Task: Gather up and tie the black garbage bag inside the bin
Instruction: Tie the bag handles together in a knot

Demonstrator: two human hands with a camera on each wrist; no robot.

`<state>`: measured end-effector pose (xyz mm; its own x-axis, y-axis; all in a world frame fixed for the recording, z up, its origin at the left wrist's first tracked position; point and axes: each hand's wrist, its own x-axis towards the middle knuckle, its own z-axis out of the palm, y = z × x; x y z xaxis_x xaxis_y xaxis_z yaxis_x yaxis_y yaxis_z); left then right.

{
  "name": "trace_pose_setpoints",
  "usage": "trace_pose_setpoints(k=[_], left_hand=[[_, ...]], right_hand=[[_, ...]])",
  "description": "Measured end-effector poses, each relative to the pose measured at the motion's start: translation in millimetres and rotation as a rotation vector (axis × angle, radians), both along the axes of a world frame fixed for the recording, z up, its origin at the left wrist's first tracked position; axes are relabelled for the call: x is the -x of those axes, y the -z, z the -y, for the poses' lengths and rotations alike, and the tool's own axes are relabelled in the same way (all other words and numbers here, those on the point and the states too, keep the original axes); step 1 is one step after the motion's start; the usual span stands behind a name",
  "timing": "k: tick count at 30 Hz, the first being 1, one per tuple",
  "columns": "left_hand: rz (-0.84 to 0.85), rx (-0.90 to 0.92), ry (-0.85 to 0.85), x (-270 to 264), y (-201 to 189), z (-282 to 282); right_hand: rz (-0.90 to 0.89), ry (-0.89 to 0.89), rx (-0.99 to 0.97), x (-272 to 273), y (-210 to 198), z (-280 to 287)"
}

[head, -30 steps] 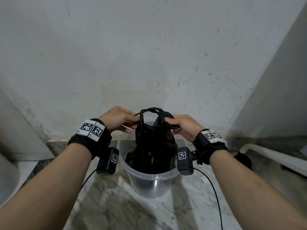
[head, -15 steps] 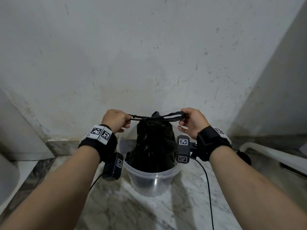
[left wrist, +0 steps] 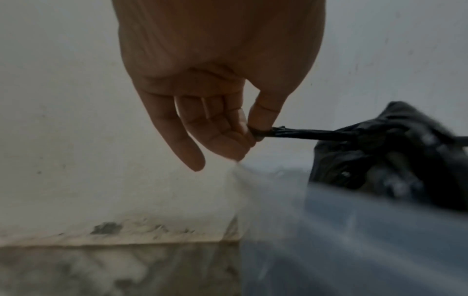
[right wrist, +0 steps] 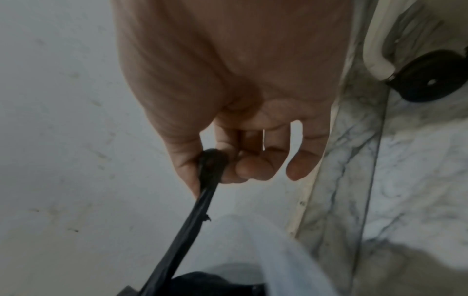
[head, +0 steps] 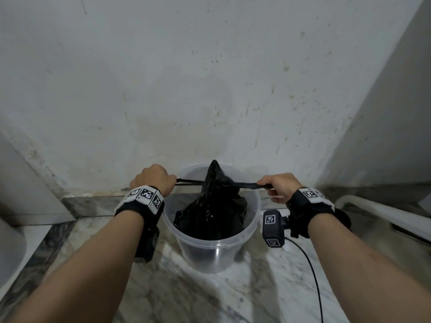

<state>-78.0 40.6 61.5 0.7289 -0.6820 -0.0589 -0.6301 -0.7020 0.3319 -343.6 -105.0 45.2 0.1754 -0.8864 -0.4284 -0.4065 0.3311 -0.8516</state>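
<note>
On the marble floor (head: 210,297) nearest the camera stands a translucent plastic bin (head: 211,250), and inside it sits the black garbage bag (head: 210,220), gathered to a peak above the rim. Its 2 twisted ends stretch sideways over the bin. At one end the left hand (head: 152,179) pinches a strand between thumb and fingers; at the other the right hand (head: 278,186) pinches its strand likewise. Behind rises a stained white wall (head: 210,78).

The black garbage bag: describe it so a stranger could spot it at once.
On the marble floor against the stained white wall stands a clear plastic bin. The black garbage bag sits inside it, the only dark crinkled thing there, its two twisted ends pulled outward by the left hand and right hand.
</note>
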Motion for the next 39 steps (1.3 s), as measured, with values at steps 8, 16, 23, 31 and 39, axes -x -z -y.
trace_pose_setpoints(k=[8, 16, 23, 31, 39], left_hand=[[-0.011, 0.075, 0.002, 2, 3, -4], [-1.136, 0.723, 0.043, -13, -13, -10], [-1.502, 0.736, 0.077, 0, -23, -9], [-0.266, 0.254, 0.608, -4, -16, -15], [0.420, 0.102, 0.901, -6, -11, -21]], right_hand=[[0.053, 0.057, -0.042, 4, 1, -4], [0.558, -0.082, -0.164, -13, -34, -7], [0.650, -0.092, -0.204, -28, -47, -14], [0.990, 0.387, -0.537, -36, -47, -12], [0.921, 0.429, -0.349, -53, -31, -14]])
